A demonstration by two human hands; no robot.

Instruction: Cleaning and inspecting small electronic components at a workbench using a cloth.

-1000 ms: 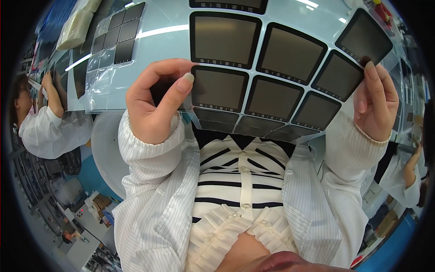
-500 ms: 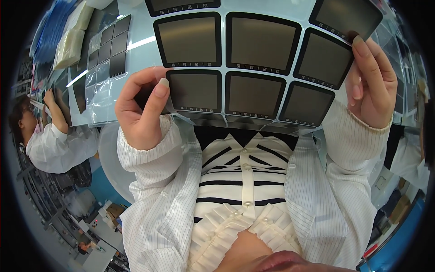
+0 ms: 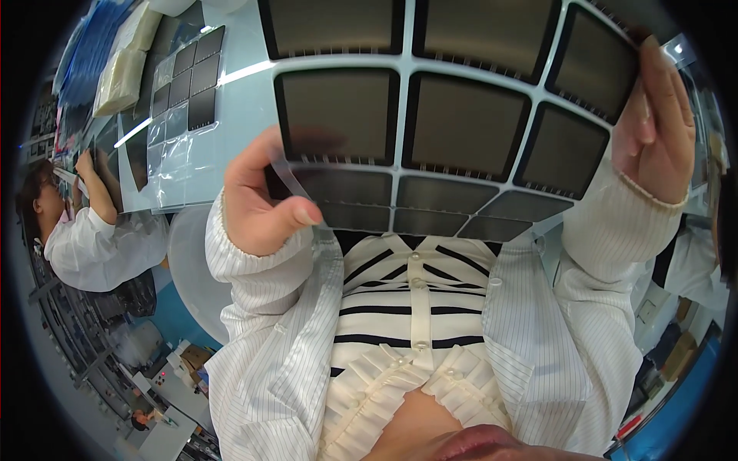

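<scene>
Right grip (image 3: 659, 138) on apparently film-sleeved panels (image 3: 467, 123)

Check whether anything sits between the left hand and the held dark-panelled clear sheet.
Nothing visible does: the left hand is at the left edge of the dark-panelled clear sheet, some fingers passing behind it. Contact can't be confirmed.

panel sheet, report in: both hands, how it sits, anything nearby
Right hand gripping right edge of sheet; left hand at left edge, fingers behind, thumb spread. Sheet raised, lower part bent. Plastic-wrapped dark panels on table, to the left.
</scene>
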